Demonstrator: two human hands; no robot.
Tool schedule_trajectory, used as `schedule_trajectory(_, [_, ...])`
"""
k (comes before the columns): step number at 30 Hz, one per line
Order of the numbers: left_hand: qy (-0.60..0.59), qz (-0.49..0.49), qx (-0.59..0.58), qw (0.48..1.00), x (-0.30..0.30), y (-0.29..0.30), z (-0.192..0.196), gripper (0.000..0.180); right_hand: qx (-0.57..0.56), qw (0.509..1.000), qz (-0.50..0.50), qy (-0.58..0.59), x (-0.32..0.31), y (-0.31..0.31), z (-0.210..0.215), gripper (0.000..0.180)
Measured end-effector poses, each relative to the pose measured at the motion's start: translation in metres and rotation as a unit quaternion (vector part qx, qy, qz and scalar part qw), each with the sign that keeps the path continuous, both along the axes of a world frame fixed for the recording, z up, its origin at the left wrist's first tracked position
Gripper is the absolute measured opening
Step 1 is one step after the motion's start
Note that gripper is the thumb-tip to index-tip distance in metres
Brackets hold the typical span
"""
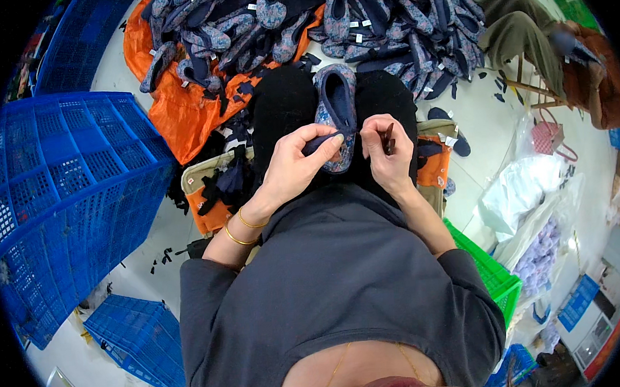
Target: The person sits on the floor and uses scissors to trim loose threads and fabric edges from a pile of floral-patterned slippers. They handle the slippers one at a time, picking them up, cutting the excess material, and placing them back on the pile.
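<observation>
A blue-and-pink patterned slipper with a navy lining lies between my knees, its opening facing up. My left hand is closed at its near left side, thumb and fingers pinching a navy fabric strip. Whether that strip is joined to the slipper is hard to see. Just right of the slipper, my right hand is closed round a small dark-brown tool; most of the tool is hidden by the fingers. The fingertips of both hands come close together over the slipper.
A big heap of similar slippers covers the floor ahead, partly on an orange sheet. Blue crates stand at left, a green crate at right. Black scraps lie beside my left leg. Another person sits at far right.
</observation>
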State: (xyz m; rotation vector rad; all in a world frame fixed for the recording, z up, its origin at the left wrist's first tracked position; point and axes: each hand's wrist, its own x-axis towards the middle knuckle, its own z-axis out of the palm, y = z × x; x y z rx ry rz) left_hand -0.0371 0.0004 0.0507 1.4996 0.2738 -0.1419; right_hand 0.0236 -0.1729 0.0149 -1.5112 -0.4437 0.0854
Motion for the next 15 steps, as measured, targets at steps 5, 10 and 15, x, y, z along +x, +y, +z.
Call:
schedule_trajectory(5, [0.082, -0.048, -0.136, 0.986, -0.005, -0.002, 0.006, 0.017, -0.056, 0.985, 0.077, -0.142, -0.007, -0.013, 0.007, 0.011])
schedule_trajectory(10, [0.106, -0.069, -0.238, 0.963, -0.011, -0.003, -0.002, 0.023, -0.114, 0.960, 0.051, -0.252, -0.011, -0.013, 0.009, 0.014])
schedule_trajectory(15, [0.126, -0.053, -0.265, 0.955, -0.010, -0.007, 0.003, 0.022, -0.144, 0.928, 0.075, -0.335, -0.013, -0.016, 0.007, 0.035])
